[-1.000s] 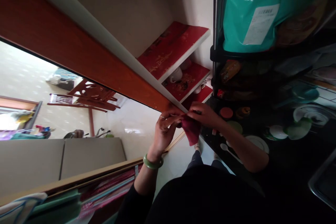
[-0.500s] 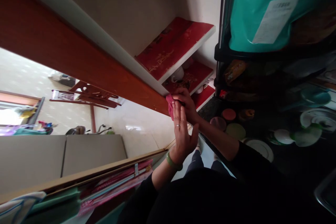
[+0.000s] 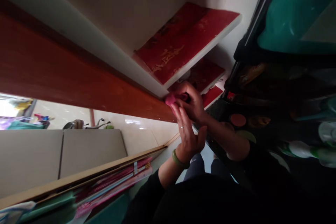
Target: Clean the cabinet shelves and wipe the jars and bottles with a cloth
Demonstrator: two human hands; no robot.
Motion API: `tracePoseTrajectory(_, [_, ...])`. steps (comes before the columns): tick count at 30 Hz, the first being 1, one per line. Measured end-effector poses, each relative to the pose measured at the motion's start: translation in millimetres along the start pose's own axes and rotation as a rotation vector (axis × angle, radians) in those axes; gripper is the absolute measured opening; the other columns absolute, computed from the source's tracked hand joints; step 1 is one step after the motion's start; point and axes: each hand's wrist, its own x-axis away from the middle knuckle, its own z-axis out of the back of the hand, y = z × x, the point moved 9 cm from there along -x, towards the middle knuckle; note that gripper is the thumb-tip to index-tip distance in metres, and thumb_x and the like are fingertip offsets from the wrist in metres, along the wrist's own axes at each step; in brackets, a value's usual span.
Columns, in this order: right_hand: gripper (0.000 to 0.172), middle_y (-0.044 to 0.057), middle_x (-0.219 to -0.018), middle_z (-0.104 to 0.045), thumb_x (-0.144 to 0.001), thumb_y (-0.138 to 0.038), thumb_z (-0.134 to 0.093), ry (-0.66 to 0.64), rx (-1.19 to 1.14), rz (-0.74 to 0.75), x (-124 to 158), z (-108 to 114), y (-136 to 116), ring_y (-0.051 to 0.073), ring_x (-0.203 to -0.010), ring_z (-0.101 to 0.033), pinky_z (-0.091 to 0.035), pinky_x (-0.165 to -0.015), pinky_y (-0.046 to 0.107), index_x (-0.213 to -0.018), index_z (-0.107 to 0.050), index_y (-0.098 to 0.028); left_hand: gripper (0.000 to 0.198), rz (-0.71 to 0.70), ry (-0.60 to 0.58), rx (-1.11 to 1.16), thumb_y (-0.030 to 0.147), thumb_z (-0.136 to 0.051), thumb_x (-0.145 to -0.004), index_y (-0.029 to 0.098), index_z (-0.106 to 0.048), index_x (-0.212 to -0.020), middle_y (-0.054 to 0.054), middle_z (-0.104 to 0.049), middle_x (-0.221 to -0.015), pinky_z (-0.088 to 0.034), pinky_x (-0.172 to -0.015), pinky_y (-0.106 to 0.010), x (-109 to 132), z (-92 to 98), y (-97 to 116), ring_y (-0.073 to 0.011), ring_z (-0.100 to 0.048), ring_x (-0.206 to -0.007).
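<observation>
A crumpled pink cloth (image 3: 171, 98) lies against the end of an orange-brown wooden panel (image 3: 105, 84), near its pale edge. My right hand (image 3: 193, 102) is closed round the cloth, its fingers bent and partly hidden. Below it, my left hand (image 3: 187, 136) has its fingers stretched out, their tips touching the cloth and the panel. That hand wears a ring, and a green bangle (image 3: 180, 160) circles the wrist. Just beyond the hands are shelves with a red covering (image 3: 189, 38), the nearest bearing worn gold lettering.
At right stands a black rack (image 3: 252, 24) holding a teal bag (image 3: 291, 17). Below it, lids (image 3: 238, 119) and dishes (image 3: 301, 148) sit on a dark counter. An open drawer or ledge with pink cloths (image 3: 112, 182) is at lower left, and pale cabinet doors (image 3: 89, 154) are behind it.
My view has shifted closer and turned, so the shelves look larger. The right hand has curled more round the cloth, and the left fingers have slid lower on it.
</observation>
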Motion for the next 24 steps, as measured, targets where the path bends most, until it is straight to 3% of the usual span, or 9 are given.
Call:
tracePoseTrajectory(2, [0.022, 0.003, -0.091, -0.063, -0.089, -0.047, -0.072, -0.030, 0.008, 0.105, -9, -7, -21, 0.020, -0.080, -0.056, -0.056, -0.080, 0.039, -0.086, -0.061, -0.027, 0.093, 0.007, 0.038, 0.022, 0.039, -0.052, -0.106, 0.021, 0.008, -0.173, -0.016, 0.020, -0.179, -0.018, -0.132, -0.072, -12, 8.8, 4, -0.0463, 0.007, -0.164])
tracePoseTrajectory(4, [0.021, 0.004, -0.094, -0.063, -0.092, -0.047, -0.070, -0.029, 0.002, 0.130, -5, -4, -15, 0.022, -0.083, -0.058, -0.056, -0.083, 0.041, -0.088, -0.062, -0.028, 0.093, 0.013, 0.011, 0.011, 0.038, -0.054, -0.105, 0.021, 0.008, -0.174, -0.015, 0.020, -0.179, -0.018, -0.133, -0.071, -5, 2.8, -1, -0.0459, 0.007, -0.164])
tracePoseTrajectory(9, [0.037, 0.002, -0.084, -0.057, -0.089, -0.060, -0.070, 0.020, 0.061, -0.091, 37, 32, 74, 0.020, -0.076, -0.052, -0.050, -0.076, 0.039, -0.081, -0.056, -0.026, 0.090, 0.090, -0.155, -0.033, 0.028, -0.051, -0.106, 0.015, 0.008, -0.173, -0.022, 0.010, -0.179, -0.025, -0.134, -0.062, 58, -52.4, -40, -0.0388, 0.002, -0.167])
tracePoseTrajectory(11, [0.039, 0.001, -0.083, -0.055, -0.087, -0.060, -0.072, 0.000, 0.092, -0.119, 40, 36, 83, 0.019, -0.076, -0.050, -0.048, -0.076, 0.037, -0.080, -0.056, -0.026, 0.090, 0.090, -0.153, -0.023, 0.028, -0.050, -0.106, 0.013, 0.009, -0.172, -0.023, 0.011, -0.179, -0.024, -0.134, -0.061, 63, -59.6, -44, -0.0382, 0.003, -0.167])
tracePoseTrajectory(13, [0.035, 0.001, -0.084, -0.056, -0.089, -0.056, -0.073, -0.027, 0.092, -0.056, 30, 28, 62, 0.019, -0.078, -0.051, -0.048, -0.078, 0.037, -0.080, -0.055, -0.026, 0.088, 0.064, -0.103, -0.010, 0.032, -0.048, -0.107, 0.014, 0.009, -0.172, -0.021, 0.014, -0.179, -0.021, -0.135, -0.063, 48, -48.3, -34, -0.0388, 0.007, -0.166])
tracePoseTrajectory(16, [0.025, 0.001, -0.089, -0.058, -0.094, -0.046, -0.069, -0.031, 0.075, 0.100, 9, 11, 12, 0.018, -0.082, -0.053, -0.050, -0.083, 0.035, -0.086, -0.056, -0.026, 0.085, 0.032, 0.018, 0.017, 0.044, -0.041, -0.109, 0.019, 0.008, -0.173, -0.014, 0.019, -0.180, -0.014, -0.135, -0.067, 14, -16.4, -14, -0.0402, 0.015, -0.165])
tracePoseTrajectory(18, [0.021, 0.001, -0.093, -0.059, -0.095, -0.042, -0.068, -0.041, 0.077, 0.154, 6, 6, 3, 0.017, -0.084, -0.054, -0.051, -0.086, 0.034, -0.090, -0.057, -0.025, 0.085, 0.048, 0.047, 0.049, 0.051, -0.039, -0.109, 0.020, 0.006, -0.174, -0.011, 0.020, -0.180, -0.012, -0.136, -0.066, 8, -10.3, -13, -0.0402, 0.016, -0.164])
tracePoseTrajectory(20, [0.021, 0.000, -0.093, -0.059, -0.096, -0.043, -0.067, -0.035, 0.082, 0.098, 17, 13, 26, 0.017, -0.084, -0.054, -0.051, -0.086, 0.035, -0.091, -0.057, -0.025, 0.084, 0.095, -0.014, 0.054, 0.048, -0.040, -0.109, 0.023, 0.007, -0.174, -0.010, 0.018, -0.181, -0.013, -0.137, -0.063, 24, -26.7, -24, -0.0376, 0.013, -0.166])
tracePoseTrajectory(24, [0.026, 0.000, -0.088, -0.058, -0.088, -0.046, -0.073, 0.044, 0.126, -0.157, 49, 44, 95, 0.017, -0.083, -0.054, -0.051, -0.083, 0.035, -0.088, -0.056, -0.025, 0.083, 0.169, -0.112, 0.052, 0.041, -0.041, -0.110, 0.022, 0.008, -0.173, -0.015, 0.010, -0.181, -0.016, -0.137, -0.057, 70, -68.6, -50, -0.0326, 0.005, -0.168])
